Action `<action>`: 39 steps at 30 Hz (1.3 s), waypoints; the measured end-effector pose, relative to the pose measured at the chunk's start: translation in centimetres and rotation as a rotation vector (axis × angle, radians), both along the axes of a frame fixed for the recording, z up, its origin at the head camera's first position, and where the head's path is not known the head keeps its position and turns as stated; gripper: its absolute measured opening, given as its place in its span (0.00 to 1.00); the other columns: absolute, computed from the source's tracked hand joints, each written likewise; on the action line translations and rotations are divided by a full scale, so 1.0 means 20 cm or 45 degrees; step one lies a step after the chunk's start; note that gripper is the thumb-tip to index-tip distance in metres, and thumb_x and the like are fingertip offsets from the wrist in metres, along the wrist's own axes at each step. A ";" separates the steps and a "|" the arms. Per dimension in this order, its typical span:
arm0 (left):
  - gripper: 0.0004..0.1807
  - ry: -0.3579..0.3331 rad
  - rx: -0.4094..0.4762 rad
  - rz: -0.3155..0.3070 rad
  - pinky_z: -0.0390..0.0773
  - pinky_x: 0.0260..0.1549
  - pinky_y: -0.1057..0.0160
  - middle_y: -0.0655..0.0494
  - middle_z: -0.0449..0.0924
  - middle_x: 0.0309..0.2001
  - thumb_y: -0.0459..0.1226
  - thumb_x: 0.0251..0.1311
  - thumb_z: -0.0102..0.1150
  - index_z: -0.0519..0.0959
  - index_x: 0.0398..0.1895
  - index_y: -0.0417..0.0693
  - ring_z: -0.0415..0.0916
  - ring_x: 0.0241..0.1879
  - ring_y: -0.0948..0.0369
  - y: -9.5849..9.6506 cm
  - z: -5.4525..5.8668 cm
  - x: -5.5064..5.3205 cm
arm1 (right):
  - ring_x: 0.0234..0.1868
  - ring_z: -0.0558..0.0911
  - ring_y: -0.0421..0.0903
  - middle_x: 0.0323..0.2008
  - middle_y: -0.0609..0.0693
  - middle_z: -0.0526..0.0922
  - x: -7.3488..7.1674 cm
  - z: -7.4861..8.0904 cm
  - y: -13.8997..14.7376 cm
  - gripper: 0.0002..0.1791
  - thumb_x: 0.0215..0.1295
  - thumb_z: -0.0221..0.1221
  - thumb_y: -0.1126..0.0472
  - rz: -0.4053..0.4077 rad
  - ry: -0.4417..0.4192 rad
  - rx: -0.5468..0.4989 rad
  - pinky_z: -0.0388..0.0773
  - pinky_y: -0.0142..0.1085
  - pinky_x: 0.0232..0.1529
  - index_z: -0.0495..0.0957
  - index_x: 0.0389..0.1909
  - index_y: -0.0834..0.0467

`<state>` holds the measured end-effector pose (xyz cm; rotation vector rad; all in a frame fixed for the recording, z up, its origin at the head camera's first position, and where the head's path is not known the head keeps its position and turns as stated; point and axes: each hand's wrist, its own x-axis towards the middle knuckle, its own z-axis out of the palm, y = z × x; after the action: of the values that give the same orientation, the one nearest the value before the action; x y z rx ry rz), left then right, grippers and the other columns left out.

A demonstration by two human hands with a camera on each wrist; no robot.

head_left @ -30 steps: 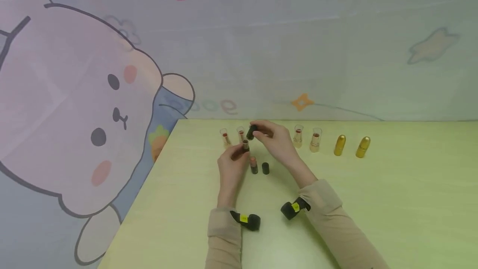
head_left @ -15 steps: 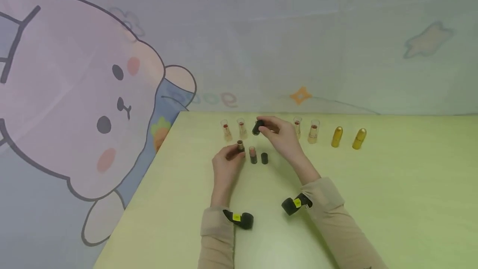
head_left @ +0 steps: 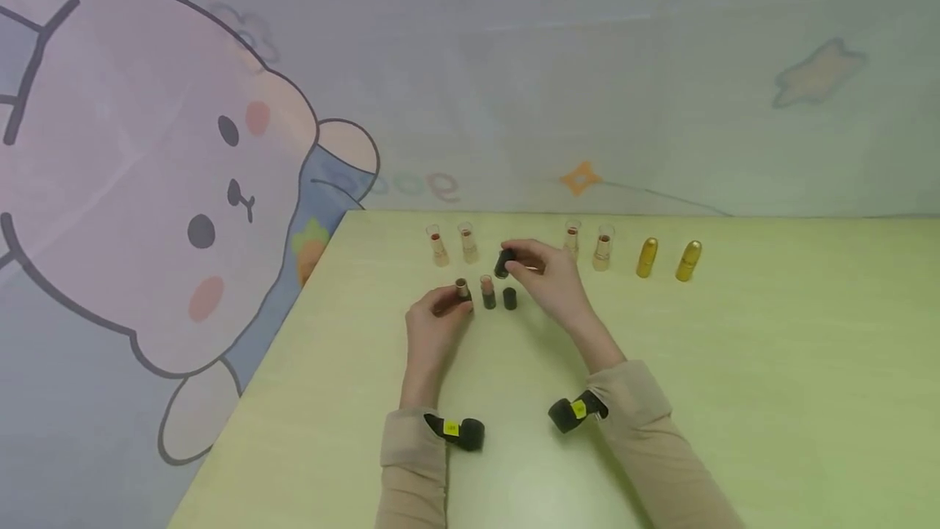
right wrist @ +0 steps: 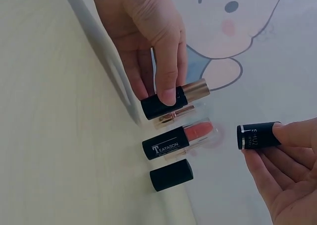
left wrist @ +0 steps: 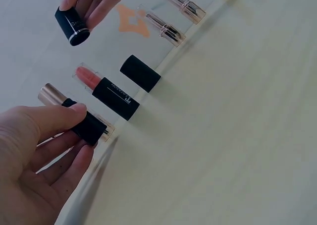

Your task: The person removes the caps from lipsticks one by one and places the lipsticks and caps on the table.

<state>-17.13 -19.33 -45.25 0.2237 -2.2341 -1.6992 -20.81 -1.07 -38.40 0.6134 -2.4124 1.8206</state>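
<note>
My left hand pinches a black lipstick tube with a gold-coloured collar, upright at the table. Whether its base touches the table I cannot tell. My right hand holds a black cap with a silver rim between thumb and fingers, raised above the table. Between the hands stands an uncapped lipstick with a black base and a coral bullet under a clear sleeve. Just right of it stands another black cap, apart from both hands.
Behind the left hand stand two clear-topped lipsticks. Two more clear-topped lipsticks are behind the right hand, and two gold bullet-shaped tubes stand farther right. A printed cloth hangs along the back edge of the pale yellow-green table.
My right hand has lifted the cap off the tube and drawn it right. My left hand has moved left and down with the tube, beside the coral lipstick.
</note>
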 end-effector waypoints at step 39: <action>0.15 -0.106 -0.019 -0.413 0.81 0.51 0.59 0.37 0.82 0.48 0.26 0.51 0.67 0.81 0.44 0.33 0.81 0.49 0.46 0.04 0.14 0.12 | 0.47 0.84 0.54 0.43 0.59 0.86 0.07 -0.09 0.06 0.11 0.56 0.64 0.67 0.208 -0.111 0.572 0.78 0.48 0.52 0.79 0.41 0.62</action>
<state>-14.82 -18.54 -42.37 -0.0792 -2.4501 -1.8609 -19.49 0.17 -40.13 0.7954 -2.9350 1.3744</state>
